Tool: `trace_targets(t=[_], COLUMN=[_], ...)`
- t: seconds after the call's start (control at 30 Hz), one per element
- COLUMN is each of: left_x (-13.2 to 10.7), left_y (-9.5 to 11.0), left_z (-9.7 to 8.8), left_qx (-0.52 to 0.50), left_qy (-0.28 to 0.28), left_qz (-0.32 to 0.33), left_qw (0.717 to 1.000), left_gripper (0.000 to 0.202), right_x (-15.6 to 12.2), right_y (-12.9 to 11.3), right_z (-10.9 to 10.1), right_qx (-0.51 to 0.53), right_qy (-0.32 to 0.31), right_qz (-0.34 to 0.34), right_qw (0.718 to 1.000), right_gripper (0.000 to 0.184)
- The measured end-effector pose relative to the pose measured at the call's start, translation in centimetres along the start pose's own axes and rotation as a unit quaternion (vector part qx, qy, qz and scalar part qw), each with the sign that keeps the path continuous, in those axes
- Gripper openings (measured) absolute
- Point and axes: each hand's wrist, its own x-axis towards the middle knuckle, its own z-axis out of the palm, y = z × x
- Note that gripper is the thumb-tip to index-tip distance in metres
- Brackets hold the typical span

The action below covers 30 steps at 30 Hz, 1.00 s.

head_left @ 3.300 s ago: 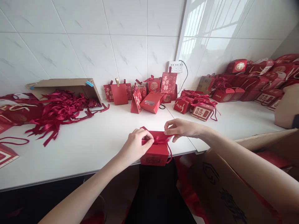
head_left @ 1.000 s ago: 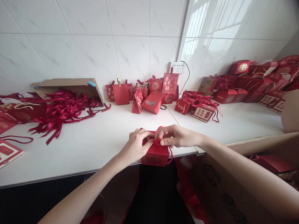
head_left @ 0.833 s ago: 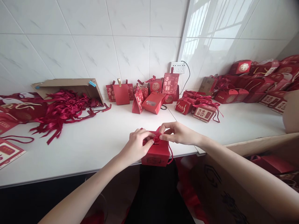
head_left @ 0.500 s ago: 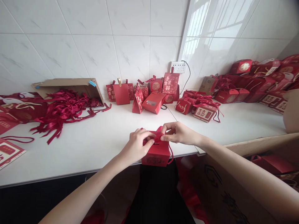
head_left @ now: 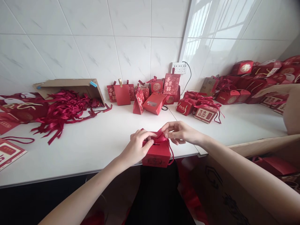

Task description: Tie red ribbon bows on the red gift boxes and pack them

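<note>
Ribbon point(head_left: 161, 137) lies on box point(head_left: 156, 154) between left grip point(head_left: 140, 142) and right grip point(head_left: 179, 132).

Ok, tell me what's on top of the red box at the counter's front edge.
A shiny red ribbon lies on the red box, with the left grip and right grip at it. Both cover parts of the box's top; anything beneath them is hidden.

I can't see the part of the ribbon point(head_left: 161, 137) that the left hand point(head_left: 140, 142) covers, and the dark print on the near face of the red box point(head_left: 156, 159) is too faint to read. My view cuts off the patterned box point(head_left: 11, 153) at left, the pile of boxes point(head_left: 264, 69) at far right and another person's arm point(head_left: 292, 107).
</note>
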Motion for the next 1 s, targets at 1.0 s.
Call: trace_targets(t=[1.0], left_x=[-0.4], left_y=[0.8], left_z=[0.6], left_qx=[0.107], left_qy=[0.064], left_qz=[0.024], left_qw=[0.992], left_gripper=[0.008], right_x=[6.2], right_y=[-2.1], right_z=[2.6], right_qx=[-0.337], right_qy=[0.022], right_qz=[-0.06], right_qw=[0.939], right_gripper=[0.013])
